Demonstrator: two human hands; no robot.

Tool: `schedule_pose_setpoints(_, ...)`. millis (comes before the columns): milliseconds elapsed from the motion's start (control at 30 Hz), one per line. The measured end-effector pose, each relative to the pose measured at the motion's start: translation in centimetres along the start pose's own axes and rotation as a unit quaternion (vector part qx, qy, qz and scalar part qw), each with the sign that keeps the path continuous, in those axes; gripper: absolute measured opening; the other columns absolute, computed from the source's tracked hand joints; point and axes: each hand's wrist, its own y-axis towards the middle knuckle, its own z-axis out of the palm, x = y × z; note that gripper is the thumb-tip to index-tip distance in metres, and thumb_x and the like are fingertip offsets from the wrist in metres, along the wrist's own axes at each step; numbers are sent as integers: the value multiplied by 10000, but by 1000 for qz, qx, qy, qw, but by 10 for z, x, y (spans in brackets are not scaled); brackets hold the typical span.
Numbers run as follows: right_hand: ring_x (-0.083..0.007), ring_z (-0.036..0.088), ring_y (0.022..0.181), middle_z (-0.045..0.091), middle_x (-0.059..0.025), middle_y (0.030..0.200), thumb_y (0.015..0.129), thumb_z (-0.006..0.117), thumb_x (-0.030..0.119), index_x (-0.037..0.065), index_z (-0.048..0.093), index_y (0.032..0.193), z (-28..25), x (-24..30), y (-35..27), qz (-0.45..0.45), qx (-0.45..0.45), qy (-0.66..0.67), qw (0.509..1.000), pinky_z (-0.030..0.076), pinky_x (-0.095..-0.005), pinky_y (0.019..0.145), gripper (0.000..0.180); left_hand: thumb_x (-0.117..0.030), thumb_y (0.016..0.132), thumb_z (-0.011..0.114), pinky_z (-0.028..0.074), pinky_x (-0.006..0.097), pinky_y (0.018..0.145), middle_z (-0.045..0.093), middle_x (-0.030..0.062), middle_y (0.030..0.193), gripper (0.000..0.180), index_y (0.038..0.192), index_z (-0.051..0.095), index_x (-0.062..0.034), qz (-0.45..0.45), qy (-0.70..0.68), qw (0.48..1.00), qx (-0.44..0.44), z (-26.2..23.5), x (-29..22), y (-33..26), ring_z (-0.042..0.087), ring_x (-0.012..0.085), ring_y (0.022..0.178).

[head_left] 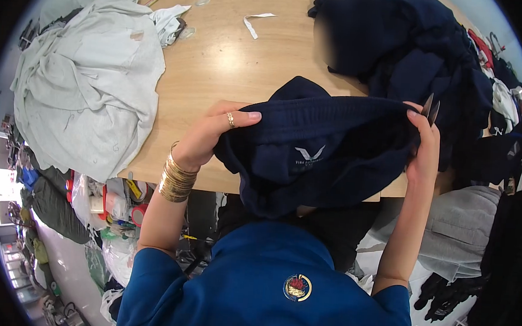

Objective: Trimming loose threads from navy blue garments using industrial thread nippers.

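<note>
A navy elastic-waist garment [299,119] is stretched open between my hands at the table's near edge. Its waist opening faces me, and a small pale print shows on the inside. At the left end of the waistband, my left hand [208,130] grips the fabric, thumb on top. My right hand [423,143] pinches the other end and also keeps hold of thread snips [431,109], whose two pointed blades stick up past the fingers. The fingers behind the fabric are hidden, as is the garment's lower part.
Pale grey cloth [92,87] is heaped on the left of the wooden table [220,53]. More navy garments [405,46] are piled at the far right. A white strip [254,25] lies at the back. Grey fabric [460,232] hangs at lower right; bagged items [121,205] sit below left.
</note>
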Motion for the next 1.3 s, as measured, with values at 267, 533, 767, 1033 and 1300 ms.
schedule_pose_setpoints(267,-76,565,840,643,-25,876,813,668,94,5,637,945,39,-29,-21,-189,15,-225,956,425,-206,764,162,-171,854,581,451,248,870,634,107,1063,372,1141,566,66,-17,-181,983,-10,17,25,5,603,147,948)
schedule_pose_setpoints(533,-33,430,539,533,9,634,733,709,-6,49,659,876,69,-24,-75,-265,141,-210,931,286,-192,462,161,-79,826,627,468,272,870,617,111,1082,395,1180,515,55,26,-202,979,-5,43,25,-5,596,148,966)
schedule_pose_setpoints(767,-63,427,538,504,-7,635,708,722,-20,35,659,855,85,-32,-76,-324,114,-211,915,289,-201,486,169,-80,824,624,453,261,878,625,101,1067,362,1153,535,43,27,-188,982,-7,49,26,-4,595,133,953)
schedule_pose_setpoints(1033,-39,424,572,557,11,715,785,646,-14,8,600,856,76,-36,-73,-205,124,-109,965,342,-181,521,87,-71,820,613,453,258,882,630,101,1068,379,1170,524,46,21,-217,976,-1,52,33,1,599,136,963)
schedule_pose_setpoints(1300,-121,536,634,574,-42,697,775,694,107,36,591,897,64,-28,-81,-226,85,-256,936,430,-226,600,175,-65,826,600,459,266,883,626,114,1082,383,1180,514,52,15,-248,969,5,51,36,4,603,148,976)
